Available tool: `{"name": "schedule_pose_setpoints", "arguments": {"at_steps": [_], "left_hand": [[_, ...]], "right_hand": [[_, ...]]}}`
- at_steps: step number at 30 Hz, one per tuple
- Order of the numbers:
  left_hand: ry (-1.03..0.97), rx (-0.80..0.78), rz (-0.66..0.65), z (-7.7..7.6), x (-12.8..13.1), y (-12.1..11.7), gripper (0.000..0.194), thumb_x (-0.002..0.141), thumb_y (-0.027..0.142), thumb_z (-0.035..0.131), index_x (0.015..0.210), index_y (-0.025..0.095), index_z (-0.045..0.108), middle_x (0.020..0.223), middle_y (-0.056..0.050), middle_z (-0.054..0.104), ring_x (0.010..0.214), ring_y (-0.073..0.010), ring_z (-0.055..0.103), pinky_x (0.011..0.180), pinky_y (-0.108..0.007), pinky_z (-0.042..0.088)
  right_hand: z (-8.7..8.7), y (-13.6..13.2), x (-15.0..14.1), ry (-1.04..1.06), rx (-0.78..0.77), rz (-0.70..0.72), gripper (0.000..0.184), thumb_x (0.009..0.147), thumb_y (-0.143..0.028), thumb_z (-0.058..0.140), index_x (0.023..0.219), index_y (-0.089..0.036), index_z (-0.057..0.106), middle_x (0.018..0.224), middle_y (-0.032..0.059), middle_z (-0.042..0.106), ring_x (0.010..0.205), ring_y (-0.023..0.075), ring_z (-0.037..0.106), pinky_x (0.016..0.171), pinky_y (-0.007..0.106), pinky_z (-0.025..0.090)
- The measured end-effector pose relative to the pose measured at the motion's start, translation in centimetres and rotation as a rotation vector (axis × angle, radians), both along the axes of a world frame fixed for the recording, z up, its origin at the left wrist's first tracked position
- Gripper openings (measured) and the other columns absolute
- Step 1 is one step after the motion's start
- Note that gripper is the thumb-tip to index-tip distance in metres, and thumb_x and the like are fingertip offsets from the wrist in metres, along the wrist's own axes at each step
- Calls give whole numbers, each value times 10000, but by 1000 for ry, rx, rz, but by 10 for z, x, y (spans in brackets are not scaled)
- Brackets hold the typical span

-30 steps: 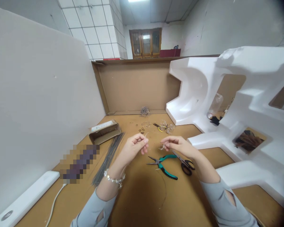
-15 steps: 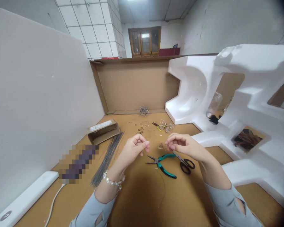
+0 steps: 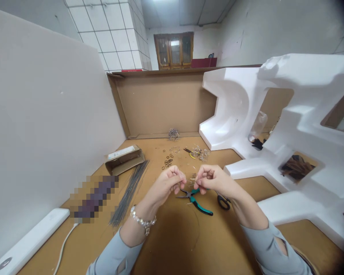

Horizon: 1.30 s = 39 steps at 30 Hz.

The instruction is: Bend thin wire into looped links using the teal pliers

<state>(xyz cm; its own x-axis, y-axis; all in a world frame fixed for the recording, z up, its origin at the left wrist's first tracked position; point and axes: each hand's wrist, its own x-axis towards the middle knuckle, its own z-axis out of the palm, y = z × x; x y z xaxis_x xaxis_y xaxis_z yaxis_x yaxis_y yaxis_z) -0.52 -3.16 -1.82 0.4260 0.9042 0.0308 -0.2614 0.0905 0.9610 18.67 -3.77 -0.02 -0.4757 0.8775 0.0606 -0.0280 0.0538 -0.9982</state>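
Over the brown tabletop (image 3: pixel 172 244), both hands (image 3: pixel 169 182) pinch near teal pliers (image 3: pixel 201 208), their hold too small to discern.

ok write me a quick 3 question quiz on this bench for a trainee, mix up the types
1. Multiple choice. Which of these is nearest the right hand?
A) bundle of grey wires
B) teal-handled pliers
C) open cardboard box
2. True or false: the beaded bracelet is on the left wrist.
3. Fill in the blank: the smaller pliers, farther back on the bench, have ____ handles.

Key: 1 B; 2 true; 3 yellow
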Motion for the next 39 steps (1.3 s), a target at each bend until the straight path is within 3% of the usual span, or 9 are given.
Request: {"name": "schedule_pose_setpoints", "arguments": {"at_steps": [7,19,30,39], "left_hand": [[-15,-22,-25,2,4,-3,261,709,259,665,710,160,424,642,21,577,480,-47,486,368,-133,319],[-74,-64,-50,-2,0,0,241,719,244,652,724,165,424,645,24,568,489,-52,504,396,-136,362],[-18,122,-55,3,4,-7,248,746,295,654,724,158,449,721,-5,609,571,-89,576,511,-202,460],[4,238,-45,4,0,-6,188,783,236,615,719,150,460,763,-20,598,618,-104,588,560,-234,481]], "right_hand": [[-7,6,7,128,24,54,163,726,-249,667,704,-145,544,658,22,684,464,71,567,474,207,449],[6,-3,8,-23,40,-49,151,676,-200,658,689,-166,511,625,-7,659,480,77,579,494,212,466],[9,-4,6,29,61,-72,120,694,-182,622,676,-171,503,596,-9,656,456,83,573,476,218,469],[2,3,11,108,24,-37,84,716,-163,576,677,-169,501,561,-13,646,398,71,540,440,202,437]]}}
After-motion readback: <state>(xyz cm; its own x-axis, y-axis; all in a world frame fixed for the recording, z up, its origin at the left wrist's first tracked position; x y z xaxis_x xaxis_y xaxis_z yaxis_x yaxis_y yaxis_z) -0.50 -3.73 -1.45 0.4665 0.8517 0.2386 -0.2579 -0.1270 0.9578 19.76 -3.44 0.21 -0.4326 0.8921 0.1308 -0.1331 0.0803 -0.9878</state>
